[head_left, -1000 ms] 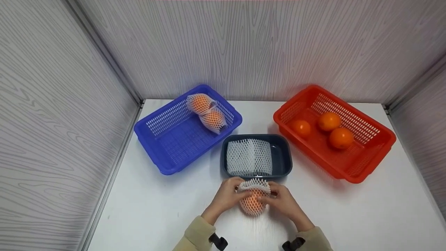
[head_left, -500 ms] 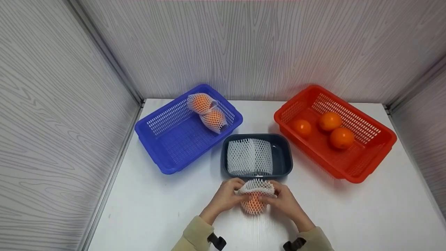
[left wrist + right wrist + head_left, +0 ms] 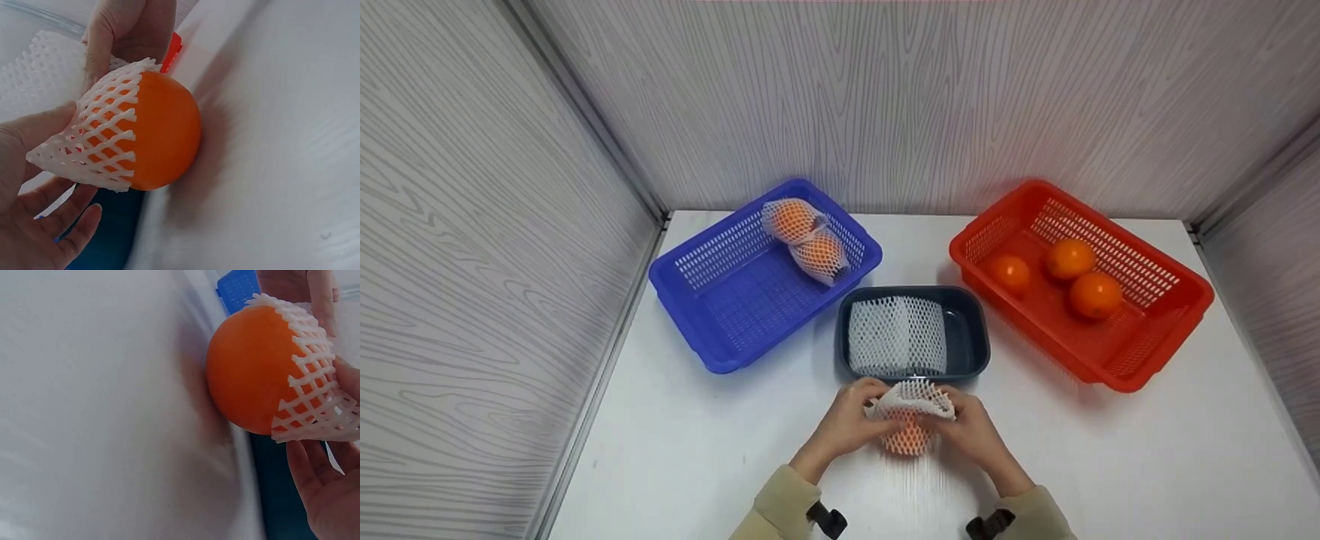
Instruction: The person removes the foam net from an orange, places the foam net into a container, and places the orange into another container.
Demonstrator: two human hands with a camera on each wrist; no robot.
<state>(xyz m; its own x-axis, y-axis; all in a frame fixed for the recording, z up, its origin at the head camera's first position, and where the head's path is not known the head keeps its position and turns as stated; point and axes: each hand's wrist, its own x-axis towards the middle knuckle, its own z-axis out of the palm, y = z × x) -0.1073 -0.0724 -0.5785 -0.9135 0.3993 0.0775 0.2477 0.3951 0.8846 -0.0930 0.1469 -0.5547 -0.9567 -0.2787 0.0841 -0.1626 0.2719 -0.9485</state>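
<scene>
A white foam fruit net [image 3: 917, 400] covers part of an orange [image 3: 906, 442] just in front of the dark tray. My left hand [image 3: 849, 421] pinches the net's left side, thumb on the near face and fingers behind. On the other side my right hand [image 3: 969, 429] pinches the net in the same way. Both wrist views show the orange [image 3: 169, 129] with its lower part bare beyond the net's jagged edge [image 3: 306, 377]. The net's upper end is folded and bunched between the hands. Some fingers behind it are hidden in the head view.
Several foam nets [image 3: 877, 337] lie flat in the dark tray [image 3: 966, 345]. A blue basket [image 3: 735, 315] at back left holds two netted oranges [image 3: 819, 255]. Three bare oranges [image 3: 1095, 295] sit in the red basket [image 3: 1140, 352] at right. Walls [image 3: 840, 105] enclose the white table.
The net's upper end has spread wider and folded over between the hands, covering more of the orange's top in the head view. Both hands stay nearly in place; baskets and tray are unchanged.
</scene>
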